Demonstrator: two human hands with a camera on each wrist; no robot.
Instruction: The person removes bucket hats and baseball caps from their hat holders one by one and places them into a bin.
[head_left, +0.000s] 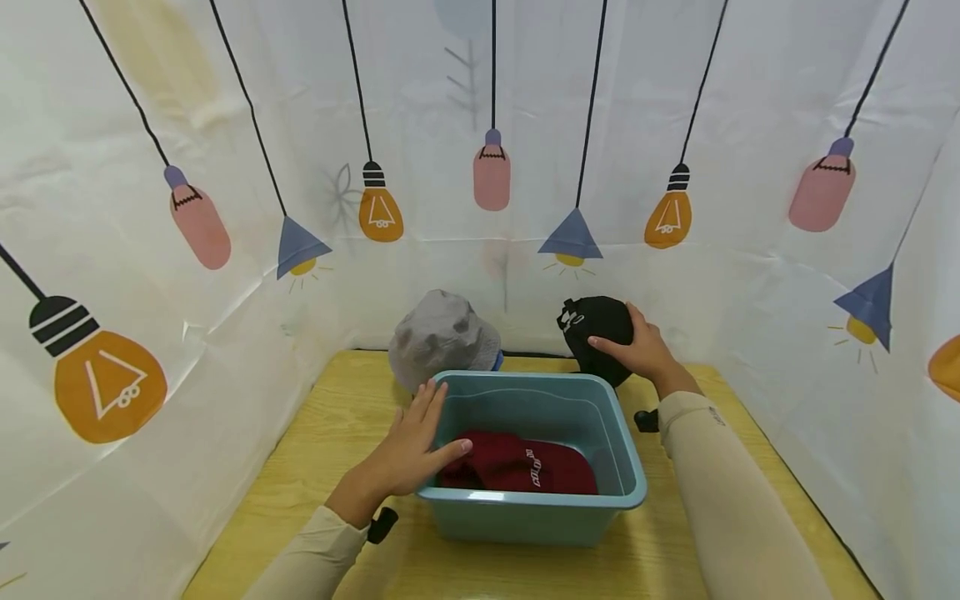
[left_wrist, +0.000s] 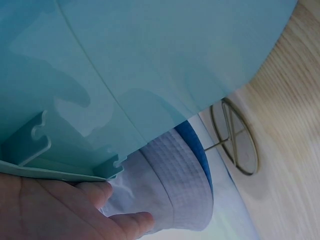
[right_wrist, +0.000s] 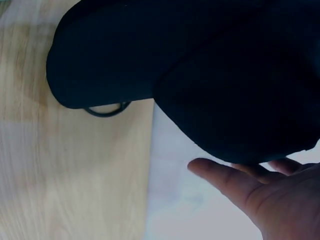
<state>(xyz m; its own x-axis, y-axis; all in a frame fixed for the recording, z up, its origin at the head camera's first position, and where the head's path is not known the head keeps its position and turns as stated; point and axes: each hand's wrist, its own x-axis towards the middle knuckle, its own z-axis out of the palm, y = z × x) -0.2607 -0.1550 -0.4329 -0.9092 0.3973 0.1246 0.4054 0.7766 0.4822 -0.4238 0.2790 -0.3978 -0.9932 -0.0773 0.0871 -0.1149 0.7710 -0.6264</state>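
Note:
A light blue plastic basin (head_left: pixel 525 521) stands on the table, a dark red cap (head_left: pixel 517 462) with white lettering lying inside. My left hand (head_left: pixel 408 450) rests at the basin's left rim, fingers extended and thumb reaching over the edge. At the back right, a black cap (head_left: pixel 600 325) sits with its brim slanting down over a round-based stand (right_wrist: pixel 107 111). My right hand (head_left: pixel 647 352) is around the right side of its crown, thumb and fingers spread apart. In the right wrist view the thumb (right_wrist: pixel 220 177) lies just off the crown's edge, while the other fingertips are partly hidden behind it.
Behind the basin on the left, a grey bucket hat (head_left: pixel 438 337) with a blue underside sits on a wire stand (left_wrist: pixel 235 137). White sheeting (head_left: pixel 465 275) printed with hanging lamps encloses the back and sides of the wooden table (head_left: pixel 322 467).

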